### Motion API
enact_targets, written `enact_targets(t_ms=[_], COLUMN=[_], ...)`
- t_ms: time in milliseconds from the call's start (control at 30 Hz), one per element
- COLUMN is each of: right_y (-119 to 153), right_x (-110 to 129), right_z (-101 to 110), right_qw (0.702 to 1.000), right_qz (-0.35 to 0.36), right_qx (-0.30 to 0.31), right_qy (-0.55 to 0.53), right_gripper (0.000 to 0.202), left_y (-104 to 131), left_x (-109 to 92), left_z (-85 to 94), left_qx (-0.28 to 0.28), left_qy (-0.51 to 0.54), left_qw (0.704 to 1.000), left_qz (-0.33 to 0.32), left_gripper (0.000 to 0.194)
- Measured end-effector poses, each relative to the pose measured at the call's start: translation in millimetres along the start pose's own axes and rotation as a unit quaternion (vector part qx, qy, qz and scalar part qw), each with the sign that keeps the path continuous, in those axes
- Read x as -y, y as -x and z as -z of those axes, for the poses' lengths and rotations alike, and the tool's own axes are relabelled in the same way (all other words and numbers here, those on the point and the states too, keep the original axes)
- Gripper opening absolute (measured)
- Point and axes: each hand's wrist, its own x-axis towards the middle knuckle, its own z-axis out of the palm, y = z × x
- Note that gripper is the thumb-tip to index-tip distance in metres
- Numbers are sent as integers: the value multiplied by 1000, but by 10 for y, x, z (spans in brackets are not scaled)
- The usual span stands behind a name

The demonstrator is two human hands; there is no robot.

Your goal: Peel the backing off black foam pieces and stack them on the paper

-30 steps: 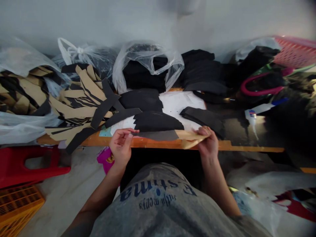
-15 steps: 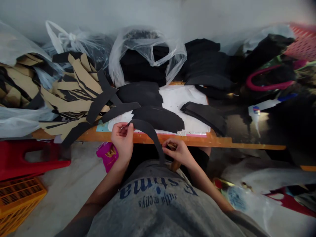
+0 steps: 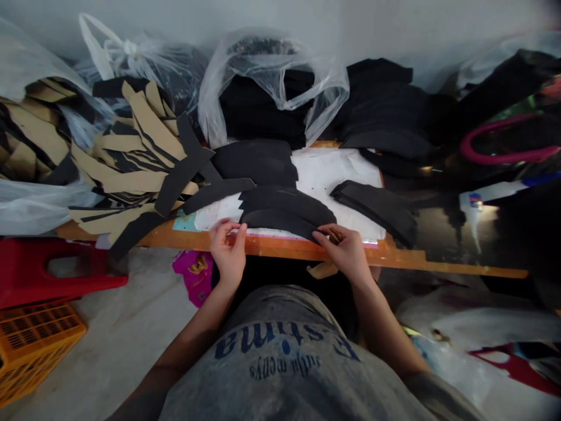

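A curved black strip (image 3: pixel 284 221) lies across the front of a fanned stack of similar black pieces (image 3: pixel 280 202). At its left end, my left hand (image 3: pixel 228 251) pinches with thumb and forefinger. The strip's right end is between the thumb and fingers of my right hand (image 3: pixel 346 251). Curled in that same hand is some tan paper-like material, and a tan strip (image 3: pixel 323 269) hangs just below it, over my lap. Another black stack (image 3: pixel 254 164) lies behind, and a third black stack (image 3: pixel 374 207) sits to the right on white sheeting (image 3: pixel 335 169).
Tan-and-black strips (image 3: pixel 127 158) are heaped at left. Plastic bags with black pieces (image 3: pixel 272 105) line the wall. A white nozzled bottle (image 3: pixel 475 204) lies at right by a pink handle (image 3: pixel 504 155). Below left are a red stool (image 3: pixel 26 269) and a yellow crate (image 3: pixel 39 351).
The black strip, which hung down between my hands, now lies along the front stack. My right hand has moved up and right to the table edge; the tan strip shows below it.
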Motion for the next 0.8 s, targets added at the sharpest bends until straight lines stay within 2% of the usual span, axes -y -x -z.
enact_targets(t_ms=[133, 267, 333, 500, 800], right_y=[-96, -103, -100, -102, -128], right_x=[-31, -89, -126, -199, -202], right_z=[19, -28, -73, -162, -170], right_qw=[996, 991, 990, 989, 988], right_qz=[36, 60, 67, 69, 56], right_qx=[-40, -56, -54, -57, -49], right_qy=[67, 102, 113, 114, 133], right_gripper=[33, 64, 71, 66, 62], left_y=[-1, -25, -54, -122, -110], left_x=[76, 138, 162, 190, 198], left_z=[14, 14, 10, 1, -7], left_qx=[19, 31, 22, 30, 32], left_qy=[-64, -117, -140, -164, -213], left_qw=[997, 992, 989, 984, 972], left_qz=[-25, -36, -51, -68, -90], left_gripper=[22, 22, 22, 21, 21])
